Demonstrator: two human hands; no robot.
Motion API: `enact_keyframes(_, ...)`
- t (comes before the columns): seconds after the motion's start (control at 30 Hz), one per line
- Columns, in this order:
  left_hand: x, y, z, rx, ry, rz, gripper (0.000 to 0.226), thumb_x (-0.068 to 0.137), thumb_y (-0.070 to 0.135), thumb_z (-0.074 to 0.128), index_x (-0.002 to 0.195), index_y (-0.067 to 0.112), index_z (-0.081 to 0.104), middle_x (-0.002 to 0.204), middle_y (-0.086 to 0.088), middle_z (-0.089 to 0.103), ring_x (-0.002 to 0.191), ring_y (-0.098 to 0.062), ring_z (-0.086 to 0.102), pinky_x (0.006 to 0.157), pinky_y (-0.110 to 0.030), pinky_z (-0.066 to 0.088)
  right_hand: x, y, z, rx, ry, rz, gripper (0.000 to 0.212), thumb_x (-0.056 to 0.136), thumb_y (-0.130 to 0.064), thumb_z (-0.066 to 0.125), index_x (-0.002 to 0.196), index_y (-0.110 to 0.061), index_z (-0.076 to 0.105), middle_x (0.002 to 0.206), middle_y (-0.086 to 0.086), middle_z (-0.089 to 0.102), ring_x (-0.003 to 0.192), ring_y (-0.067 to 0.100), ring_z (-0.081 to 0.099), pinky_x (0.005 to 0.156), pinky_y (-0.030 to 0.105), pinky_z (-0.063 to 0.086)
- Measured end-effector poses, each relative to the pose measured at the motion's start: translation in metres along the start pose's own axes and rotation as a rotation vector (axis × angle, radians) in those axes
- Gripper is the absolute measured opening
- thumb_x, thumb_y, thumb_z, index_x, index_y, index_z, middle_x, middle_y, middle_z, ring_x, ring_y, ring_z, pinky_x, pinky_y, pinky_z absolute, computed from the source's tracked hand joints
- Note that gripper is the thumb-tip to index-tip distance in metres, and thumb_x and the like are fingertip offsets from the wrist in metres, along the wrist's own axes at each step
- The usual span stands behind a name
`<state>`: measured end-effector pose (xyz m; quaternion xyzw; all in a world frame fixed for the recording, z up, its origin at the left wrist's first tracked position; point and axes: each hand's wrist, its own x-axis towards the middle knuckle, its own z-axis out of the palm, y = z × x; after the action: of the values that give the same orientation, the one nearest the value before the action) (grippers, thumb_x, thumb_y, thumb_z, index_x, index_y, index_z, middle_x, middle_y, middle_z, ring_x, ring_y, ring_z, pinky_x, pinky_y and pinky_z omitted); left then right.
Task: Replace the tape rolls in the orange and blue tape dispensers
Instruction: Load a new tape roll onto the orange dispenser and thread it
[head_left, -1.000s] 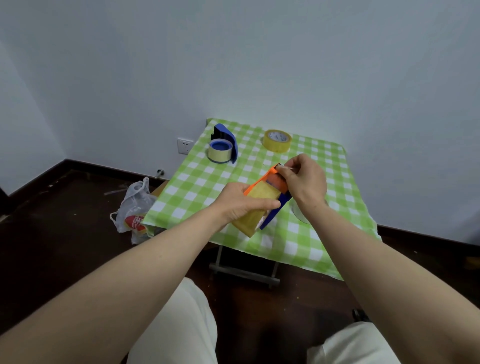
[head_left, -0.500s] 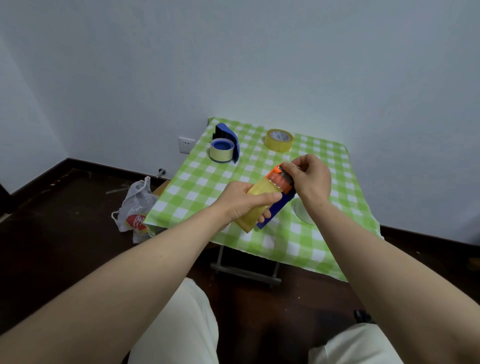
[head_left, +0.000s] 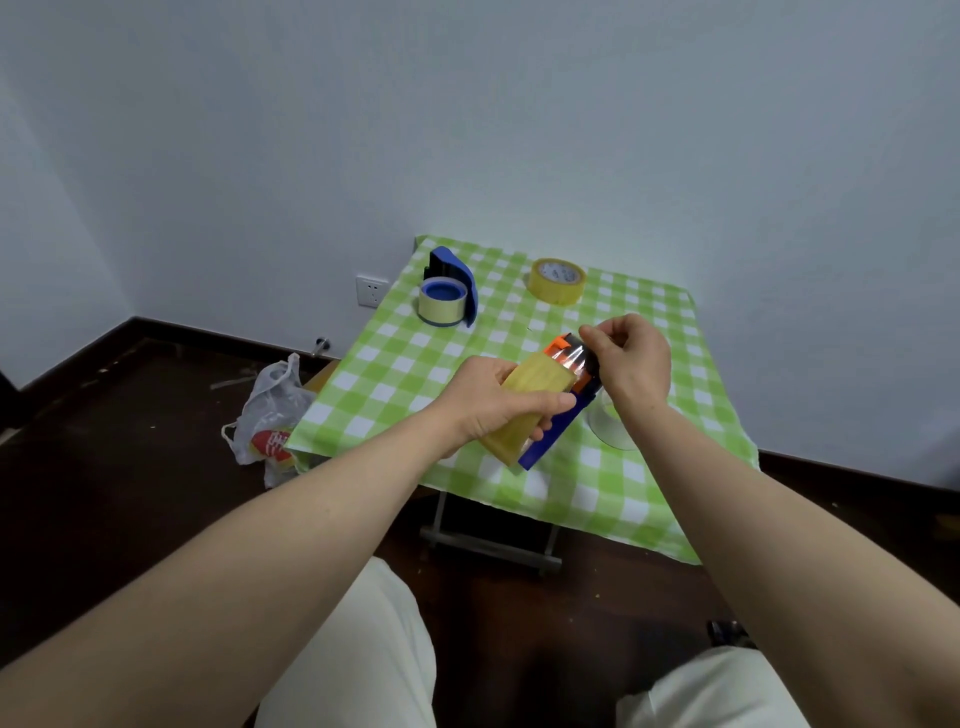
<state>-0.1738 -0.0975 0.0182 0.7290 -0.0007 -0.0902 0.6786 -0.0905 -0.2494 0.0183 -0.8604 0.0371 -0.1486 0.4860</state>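
blue dispenser (head_left: 451, 290) sitting far-left on table (head_left: 395, 374). left hand (head_left: 493, 408) gripping orange dispenser (head_left: 560, 343) around its loaded roll (head_left: 535, 384), held above table center; 1 spare roll (head_left: 557, 280) lying behind. right hand (head_left: 631, 364) pinching tape end (head_left: 574, 358) at dispenser head.

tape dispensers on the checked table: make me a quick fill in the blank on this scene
The left hand grips the ____ tape roll in the orange dispenser.
The blue dispenser stands at the far ____ corner of the table.
The plastic bag lies on the ____.
Missing: yellow; left; floor.
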Motion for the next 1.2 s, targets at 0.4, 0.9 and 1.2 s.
enact_keyframes(0.4,-0.004,0.008,-0.007,-0.015,0.049,-0.011,0.031,0.071,0.033,0.079,0.078,0.005,0.068,0.063,-0.011,0.067,0.048,-0.018,0.06,0.058,-0.031,0.055,0.015,0.0,-0.009,0.0,0.009,0.035,0.02,0.082,-0.037,0.067,0.079,-0.019,0.06,0.078,-0.005,0.063,0.076,0.019,0.064,0.072,0.038,0.052)
enact_keyframes(0.9,-0.002,0.009,-0.003,-0.079,0.254,0.053,0.038,0.076,0.036,0.075,0.056,0.007,0.062,0.045,-0.011,0.06,0.033,-0.017,0.053,0.04,-0.023,0.046,0.021,-0.003,-0.017,0.338,-0.159,0.335,0.025,0.08,-0.015,0.074,0.066,-0.008,0.054,0.062,0.007,0.054,0.053,0.018,0.052,0.046,0.024,0.049)
enact_keyframes(1.2,-0.003,0.014,-0.009,-0.071,0.273,0.068,0.041,0.076,0.036,0.075,0.052,0.006,0.06,0.041,-0.01,0.059,0.03,-0.017,0.05,0.038,-0.023,0.046,0.014,0.004,-0.027,0.626,-0.513,0.762,0.011,0.085,-0.019,0.065,0.078,-0.01,0.064,0.069,-0.001,0.065,0.057,0.01,0.059,0.055,0.02,0.048)
